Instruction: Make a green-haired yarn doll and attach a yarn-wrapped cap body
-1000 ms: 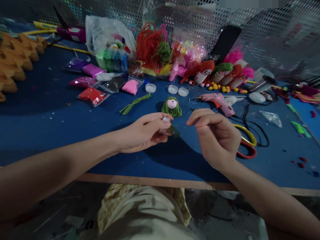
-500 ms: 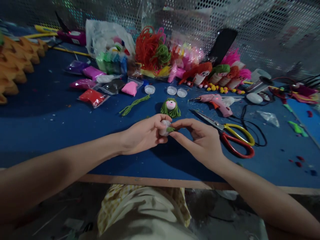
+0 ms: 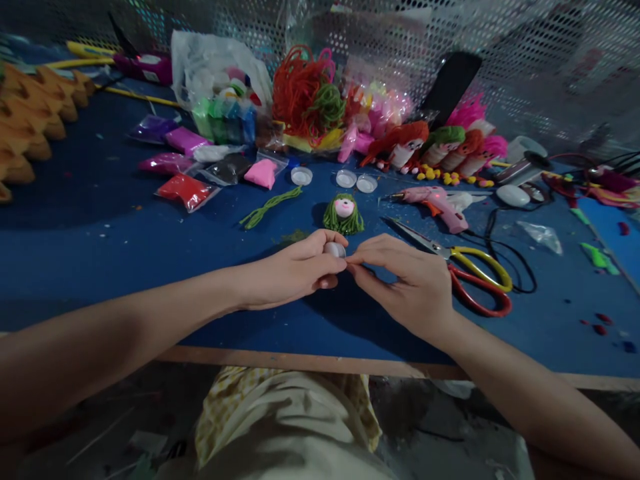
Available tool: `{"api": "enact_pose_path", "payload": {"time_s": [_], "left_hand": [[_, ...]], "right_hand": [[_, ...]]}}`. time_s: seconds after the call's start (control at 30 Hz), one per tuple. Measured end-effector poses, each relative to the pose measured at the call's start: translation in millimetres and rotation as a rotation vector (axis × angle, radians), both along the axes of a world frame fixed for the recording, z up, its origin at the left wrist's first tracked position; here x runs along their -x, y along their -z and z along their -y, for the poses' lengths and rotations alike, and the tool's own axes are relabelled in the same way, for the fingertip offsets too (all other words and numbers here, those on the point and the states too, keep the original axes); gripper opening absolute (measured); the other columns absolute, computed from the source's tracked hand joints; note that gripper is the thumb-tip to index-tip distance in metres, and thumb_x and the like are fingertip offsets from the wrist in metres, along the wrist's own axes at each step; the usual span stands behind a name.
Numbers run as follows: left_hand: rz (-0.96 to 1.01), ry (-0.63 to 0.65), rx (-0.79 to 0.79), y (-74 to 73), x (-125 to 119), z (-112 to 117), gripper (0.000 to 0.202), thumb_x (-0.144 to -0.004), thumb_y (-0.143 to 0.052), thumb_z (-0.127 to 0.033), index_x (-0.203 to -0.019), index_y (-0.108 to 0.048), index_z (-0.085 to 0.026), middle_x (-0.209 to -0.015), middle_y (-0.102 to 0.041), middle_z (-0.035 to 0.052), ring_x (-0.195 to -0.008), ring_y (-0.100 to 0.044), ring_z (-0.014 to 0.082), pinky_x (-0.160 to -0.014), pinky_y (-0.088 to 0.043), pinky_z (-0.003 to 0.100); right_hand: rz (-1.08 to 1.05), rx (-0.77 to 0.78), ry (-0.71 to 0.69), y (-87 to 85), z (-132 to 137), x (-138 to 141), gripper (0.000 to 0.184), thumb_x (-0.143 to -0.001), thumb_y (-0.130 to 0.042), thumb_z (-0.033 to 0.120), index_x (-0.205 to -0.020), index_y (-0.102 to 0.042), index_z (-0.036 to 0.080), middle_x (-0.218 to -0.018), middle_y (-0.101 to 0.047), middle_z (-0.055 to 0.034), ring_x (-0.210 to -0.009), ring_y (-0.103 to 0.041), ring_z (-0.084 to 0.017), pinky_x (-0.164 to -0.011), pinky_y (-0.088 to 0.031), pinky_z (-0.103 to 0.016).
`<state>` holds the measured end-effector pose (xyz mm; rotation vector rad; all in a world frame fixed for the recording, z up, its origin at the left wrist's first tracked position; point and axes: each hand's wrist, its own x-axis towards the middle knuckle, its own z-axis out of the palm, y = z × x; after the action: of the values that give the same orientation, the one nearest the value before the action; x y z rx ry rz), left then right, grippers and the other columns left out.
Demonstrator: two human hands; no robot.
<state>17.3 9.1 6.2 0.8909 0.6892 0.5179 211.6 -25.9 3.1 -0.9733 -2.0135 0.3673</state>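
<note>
At the left hand (image 3: 300, 267): curled round a small whitish piece (image 3: 335, 250)
Right hand (image 3: 406, 281): fingertips narrow at its four o'clock; can't tell what's pinched
Doll head (image 3: 344, 207): twelve o'clock, near
Scissors (image 3: 444, 251): three o'clock
Grip: probably best steady left, light right

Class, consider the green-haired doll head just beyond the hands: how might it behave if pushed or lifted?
The doll head probably wouldn't roll freely: its face looks round, but its yarn hair spreads around it on the table. If lifted, the hair would likely hang floppy, since its strands look loose and separate.
</note>
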Motion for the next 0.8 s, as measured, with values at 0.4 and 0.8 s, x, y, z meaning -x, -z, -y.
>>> {"api": "enact_pose_path", "payload": {"time_s": [0.4, 0.8], "left_hand": [[0.006, -0.052, 0.119, -11.4, -1.4, -1.9, 0.015, -0.081, -0.058, -0.006, -0.091, -0.056, -0.017, -0.079, -0.050, -0.0014, -0.071, -0.045, 0.0097, -0.061, -0.034, 0.022], [0.130, -0.038, 0.133, -6.9, -0.6, 1.1, 0.028, -0.063, -0.062, -0.020, -0.089, -0.054, -0.018, -0.081, -0.045, -0.0021, -0.074, -0.042, 0.0136, -0.063, -0.036, 0.026]], "right_hand": [[-0.435, 0.521, -0.011, -3.5, 4.4, 2.8, 0.008, -0.095, -0.066, 0.025, -0.100, -0.072, 0.024, -0.092, -0.078, 0.0001, -0.084, -0.073, -0.010, -0.072, -0.057, -0.020], [-0.110, 0.073, -0.035, -3.9, 5.4, 4.4, 0.013, -0.089, -0.070, 0.012, -0.096, -0.075, 0.022, -0.091, -0.079, -0.0048, -0.086, -0.074, -0.016, -0.081, -0.060, -0.032]]}}
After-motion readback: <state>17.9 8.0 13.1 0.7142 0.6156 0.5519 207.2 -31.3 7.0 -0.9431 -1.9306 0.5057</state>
